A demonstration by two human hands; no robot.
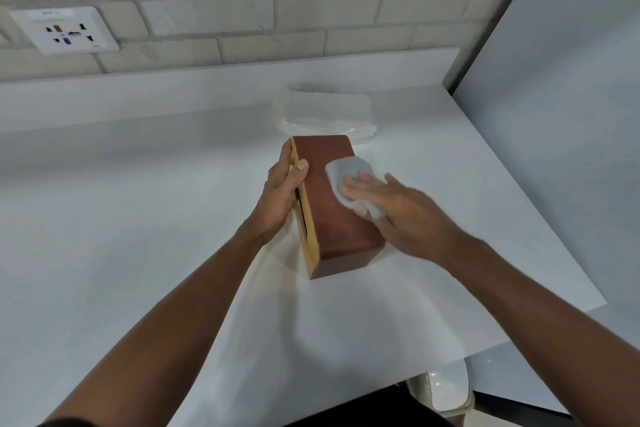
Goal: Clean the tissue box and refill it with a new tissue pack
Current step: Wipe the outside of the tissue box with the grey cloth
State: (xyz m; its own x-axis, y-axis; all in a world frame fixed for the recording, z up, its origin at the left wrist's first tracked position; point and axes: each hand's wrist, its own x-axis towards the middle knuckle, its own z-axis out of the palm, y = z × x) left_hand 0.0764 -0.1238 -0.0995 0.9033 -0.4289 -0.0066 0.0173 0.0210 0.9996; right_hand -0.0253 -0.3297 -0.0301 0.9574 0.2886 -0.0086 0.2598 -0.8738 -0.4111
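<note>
A brown tissue box (329,218) with a light wooden lid face lies on its side in the middle of the white counter (138,218). My left hand (282,198) grips its left, wooden side, thumb over the top edge. My right hand (391,204) presses a pale grey cloth (346,172) flat onto the box's upturned brown face, fingers straight. Behind the box lies a new tissue pack (325,113) in clear plastic wrap.
The counter ends at a brick wall behind, with a white socket plate (65,29) at the left. A white panel (554,97) rises at the right. The counter's front right edge runs diagonally, with a white chair part (446,388) below it.
</note>
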